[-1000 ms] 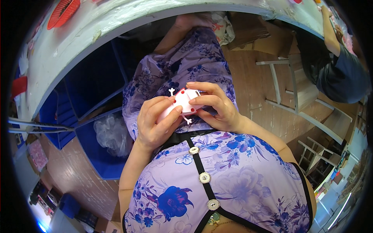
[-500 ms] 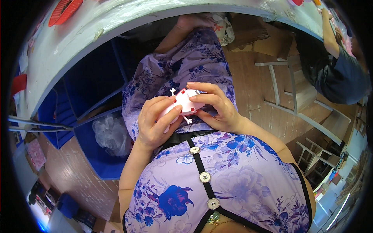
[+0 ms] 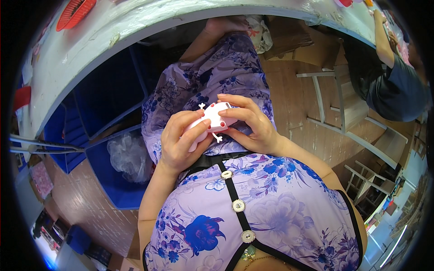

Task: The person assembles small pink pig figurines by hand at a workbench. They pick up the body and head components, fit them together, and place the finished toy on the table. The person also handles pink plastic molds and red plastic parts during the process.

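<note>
Above my lap I hold a small white-and-pink plastic toy (image 3: 213,118) with red round spots and two thin white arms that end in splayed fingers. My left hand (image 3: 183,137) wraps its pink, rounded end, the thumb and fingers pressing on its side. At the other end my right hand (image 3: 253,124) grips the white part, with fingertips on top and the thumb below. Both hands are closed on the toy, and its underside is hidden by my fingers.
Ahead curves a white table edge (image 3: 149,28) with a red basket (image 3: 74,13) on it. Blue bins (image 3: 110,192) stand at my left, one holding clear plastic bags (image 3: 129,156). To the right are a wooden chair (image 3: 348,99) and a seated person in a dark shirt (image 3: 393,90).
The toy has tilted slightly in my hands, and its spots have shifted a little. Both hands keep nearly the same place and grip.
</note>
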Available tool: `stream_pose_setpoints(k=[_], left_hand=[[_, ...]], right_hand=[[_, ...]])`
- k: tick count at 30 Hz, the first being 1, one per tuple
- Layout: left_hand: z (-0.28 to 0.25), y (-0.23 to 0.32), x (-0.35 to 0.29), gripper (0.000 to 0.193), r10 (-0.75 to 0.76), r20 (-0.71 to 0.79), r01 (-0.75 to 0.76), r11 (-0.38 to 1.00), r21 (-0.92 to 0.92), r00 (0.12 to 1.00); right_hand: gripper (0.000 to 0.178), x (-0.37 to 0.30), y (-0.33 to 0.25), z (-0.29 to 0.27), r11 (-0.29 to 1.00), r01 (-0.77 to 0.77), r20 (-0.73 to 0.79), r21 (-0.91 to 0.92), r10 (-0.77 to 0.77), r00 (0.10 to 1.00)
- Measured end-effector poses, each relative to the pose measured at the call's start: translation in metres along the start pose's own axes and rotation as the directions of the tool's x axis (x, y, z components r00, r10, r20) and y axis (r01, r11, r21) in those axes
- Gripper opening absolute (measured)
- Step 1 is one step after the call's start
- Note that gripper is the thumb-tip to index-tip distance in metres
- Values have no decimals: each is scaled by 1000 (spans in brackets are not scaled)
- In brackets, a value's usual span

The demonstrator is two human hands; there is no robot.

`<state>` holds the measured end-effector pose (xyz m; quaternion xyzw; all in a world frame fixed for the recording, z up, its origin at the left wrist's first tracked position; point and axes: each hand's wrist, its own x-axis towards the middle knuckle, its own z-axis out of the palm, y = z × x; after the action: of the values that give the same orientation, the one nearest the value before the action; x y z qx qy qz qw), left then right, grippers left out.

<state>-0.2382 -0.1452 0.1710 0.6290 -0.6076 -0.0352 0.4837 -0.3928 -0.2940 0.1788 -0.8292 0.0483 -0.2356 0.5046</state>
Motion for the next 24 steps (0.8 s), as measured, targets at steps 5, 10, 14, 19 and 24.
stream_pose_setpoints(k=[5, 10, 14, 19, 24], left_hand=[[0, 0, 1, 51, -23, 11, 24, 1000, -11, 1000], [-1, 1, 2, 50, -61, 22, 62, 998, -25, 998], [-1, 1, 2, 50, -104, 23, 106, 992, -62, 994], [2, -1, 0, 57, -187, -57, 173, 966, -192, 981], [-1, 0, -5, 39, -467, 42, 425, 758, -495, 883]], right_hand=[[52, 0, 1, 1, 1000, -17, -4, -2, 17, 1000], [55, 0, 0, 0, 999, -34, 2, -18, 34, 999], [55, 0, 0, 0, 997, -70, 18, -24, 70, 997], [52, -2, -6, -1, 923, -329, 85, 200, 319, 944], [47, -2, -3, -1, 666, -587, 234, 461, 546, 804]])
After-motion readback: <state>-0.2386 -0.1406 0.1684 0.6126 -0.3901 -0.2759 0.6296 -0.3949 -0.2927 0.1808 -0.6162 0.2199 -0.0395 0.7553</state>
